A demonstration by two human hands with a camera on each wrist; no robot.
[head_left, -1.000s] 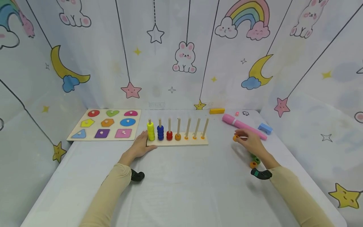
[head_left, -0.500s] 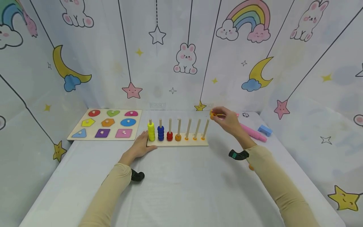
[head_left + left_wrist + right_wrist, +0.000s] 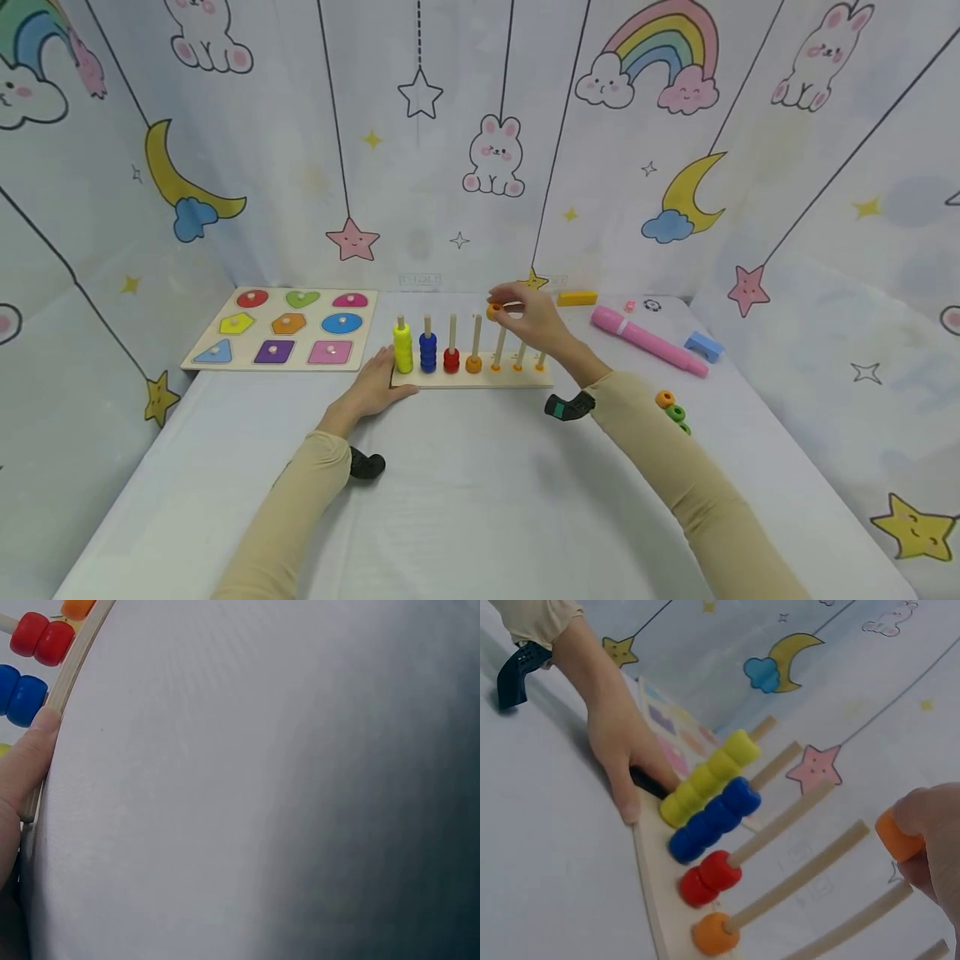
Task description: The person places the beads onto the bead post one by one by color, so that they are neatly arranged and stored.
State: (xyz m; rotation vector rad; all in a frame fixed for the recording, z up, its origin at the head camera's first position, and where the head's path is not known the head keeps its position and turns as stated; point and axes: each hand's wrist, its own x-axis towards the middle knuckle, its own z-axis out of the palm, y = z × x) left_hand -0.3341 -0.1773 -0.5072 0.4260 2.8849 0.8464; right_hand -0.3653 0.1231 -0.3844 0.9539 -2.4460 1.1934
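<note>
Right hand (image 3: 534,321) pinches an orange bead (image 3: 493,312) at fingertip level, just above the peg tops (image 3: 870,829) of the peg board (image 3: 472,380). Bead looks light, rigid and smooth (likely slippery), so hold it by the sides with the hole clear. Left hand (image 3: 375,385) lies flat with relaxed fingers, steadying the board's left end. Right forearm reaches in from the right.

No legible text, label, brand or number appeared in any view.
The backdrop (image 3: 480,125) bore only drawn signs, namely stars, moons, rainbows and rabbits; a small pale mark low on it, behind the peg board (image 3: 471,379), was too faint to read, and the shape puzzle (image 3: 281,337) carried no lettering.
</note>
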